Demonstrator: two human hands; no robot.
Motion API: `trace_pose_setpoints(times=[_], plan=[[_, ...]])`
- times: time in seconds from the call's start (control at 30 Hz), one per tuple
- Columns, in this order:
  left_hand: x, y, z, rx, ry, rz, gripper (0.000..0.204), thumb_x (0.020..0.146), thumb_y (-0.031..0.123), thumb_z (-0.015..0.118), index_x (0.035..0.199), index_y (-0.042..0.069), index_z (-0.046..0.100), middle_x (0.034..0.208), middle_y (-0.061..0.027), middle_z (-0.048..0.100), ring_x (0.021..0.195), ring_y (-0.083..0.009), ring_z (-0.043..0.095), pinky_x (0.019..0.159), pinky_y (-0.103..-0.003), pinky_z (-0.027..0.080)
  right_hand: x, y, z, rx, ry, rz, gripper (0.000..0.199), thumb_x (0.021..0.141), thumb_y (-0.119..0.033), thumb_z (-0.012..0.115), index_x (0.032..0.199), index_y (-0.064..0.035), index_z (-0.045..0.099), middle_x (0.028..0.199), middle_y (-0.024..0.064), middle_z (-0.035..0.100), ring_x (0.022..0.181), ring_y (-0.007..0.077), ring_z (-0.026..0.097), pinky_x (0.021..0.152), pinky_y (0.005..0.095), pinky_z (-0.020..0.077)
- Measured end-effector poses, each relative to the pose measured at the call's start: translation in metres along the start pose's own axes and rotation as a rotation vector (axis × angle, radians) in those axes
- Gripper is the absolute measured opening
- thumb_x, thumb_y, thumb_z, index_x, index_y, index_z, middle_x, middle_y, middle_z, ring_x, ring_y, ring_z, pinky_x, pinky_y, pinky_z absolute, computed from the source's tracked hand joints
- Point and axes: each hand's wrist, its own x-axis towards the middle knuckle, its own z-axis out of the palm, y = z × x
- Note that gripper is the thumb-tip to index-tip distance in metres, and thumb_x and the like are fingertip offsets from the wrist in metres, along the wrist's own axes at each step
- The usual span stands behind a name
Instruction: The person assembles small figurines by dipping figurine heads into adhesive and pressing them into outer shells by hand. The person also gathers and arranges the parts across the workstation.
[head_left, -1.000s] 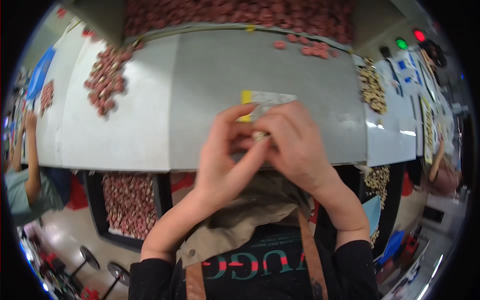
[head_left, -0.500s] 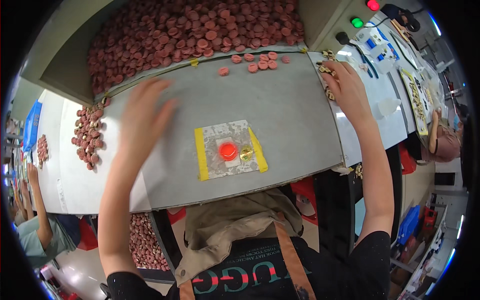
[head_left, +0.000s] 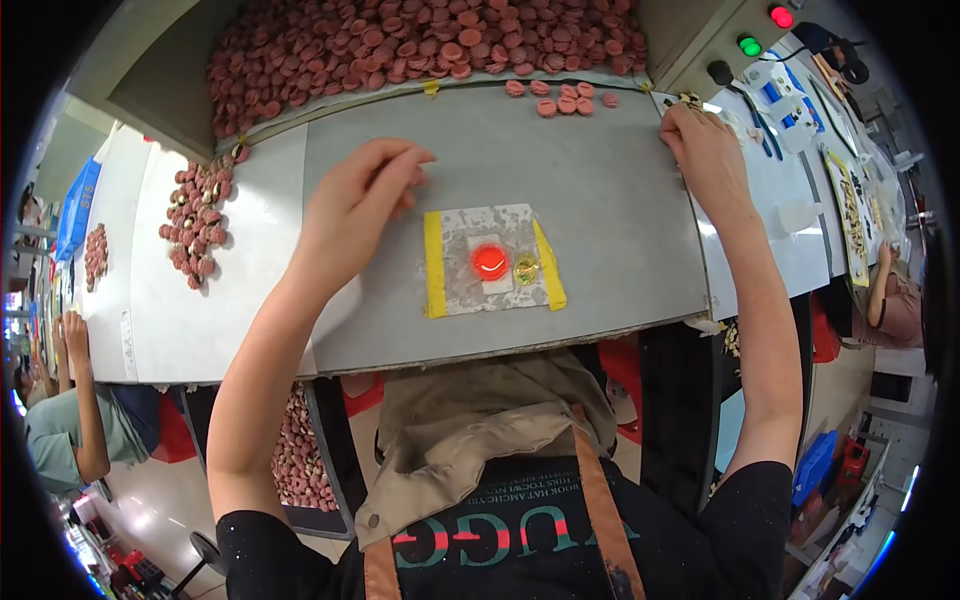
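- Hovering over the grey counter (head_left: 600, 230), left hand (head_left: 355, 205) has fingers curled loosely together, grip narrow; can't tell if anything small sits between the fingertips.
- Right hand (head_left: 705, 150) reaches to the counter's far right edge, fingers bent down over a small heap of gold-coloured bits (head_left: 690, 100); whether the grip holds one, cannot tell.
- Between the hands, nearer the left: grey square plate (head_left: 487, 258) flat on the counter, yellow tape strips (head_left: 433, 265) along its left and right sides.
- Red round cap (head_left: 490, 262) sits at plate centre, touched by neither hand.
- Small gold disc (head_left: 526, 268) lies just right of the cap, touching or nearly so.
- Loose pink-red caps (head_left: 560, 97) in a short cluster at the counter's far edge.
- Big heap of the same caps in the bin (head_left: 420, 45) behind the counter.
- Another cap pile (head_left: 195, 225) on the white surface to the left.
- Green (head_left: 749, 45) and red (head_left: 781, 16) lamps on the panel, top right.
- Another person's arm (head_left: 80, 400) at far left.
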Motion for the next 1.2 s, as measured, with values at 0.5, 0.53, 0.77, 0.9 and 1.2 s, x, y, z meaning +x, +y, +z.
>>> trace_pose_setpoints(times=[0.5, 0.53, 0.77, 0.9, 1.2], plan=[[-0.111, -0.018, 0.009, -1.095, 0.042, -0.325, 0.033, 0.099, 0.015, 0.051, 0.127, -0.001, 0.052, 0.106, -0.0040, 0.060, 0.089, -0.0092, 0.059, 0.082, -0.023, 0.049, -0.046, -0.163, -0.008, 0.633, -0.231, 0.073, 0.022, 0.084, -0.008, 0.068, 0.103, -0.0030, 0.060, 0.100, 0.0065, 0.054, 0.079, 0.0179, 0.055, 0.072, 0.0276, 0.0467], [-0.112, -0.021, 0.007, -1.097, 0.050, -0.327, 0.033, 0.099, 0.015, 0.051, 0.127, -0.001, 0.052, 0.106, -0.0040, 0.060, 0.089, -0.0092, 0.059, 0.082, -0.023, 0.049, -0.044, -0.167, -0.012, 0.592, -0.231, 0.103, 0.022, 0.084, -0.008, 0.068, 0.104, -0.0032, 0.060, 0.099, 0.0068, 0.055, 0.081, 0.0184, 0.056, 0.072, 0.0283, 0.0468], [-0.122, -0.040, 0.001, -1.260, -0.030, -0.241, 0.036, 0.100, 0.017, 0.047, 0.131, -0.001, 0.048, 0.110, -0.0046, 0.058, 0.095, -0.0100, 0.057, 0.086, -0.025, 0.047, -0.040, -0.177, -0.018, 0.499, -0.284, 0.047, 0.019, 0.085, -0.006, 0.065, 0.103, -0.0007, 0.061, 0.092, 0.0094, 0.061, 0.080, 0.0193, 0.058, 0.072, 0.0294, 0.0471], [-0.124, -0.038, -0.001, -1.291, 0.000, -0.264, 0.037, 0.100, 0.018, 0.048, 0.132, 0.000, 0.047, 0.111, -0.0049, 0.058, 0.094, -0.0095, 0.057, 0.085, -0.025, 0.047, -0.034, -0.197, -0.028, 0.588, -0.313, 0.049, 0.014, 0.087, -0.005, 0.063, 0.100, 0.0007, 0.061, 0.092, 0.0104, 0.061, 0.079, 0.0209, 0.059, 0.071, 0.0297, 0.0471], [-0.122, -0.041, 0.002, -1.290, 0.008, -0.252, 0.036, 0.099, 0.016, 0.051, 0.131, 0.000, 0.048, 0.114, -0.0062, 0.058, 0.095, -0.0097, 0.058, 0.087, -0.025, 0.047, -0.029, -0.237, -0.008, 0.562, -0.216, -0.259, 0.016, 0.080, -0.003, 0.066, 0.096, -0.0021, 0.062, 0.090, 0.0105, 0.059, 0.082, 0.0276, 0.059, 0.071, 0.0356, 0.0477]])
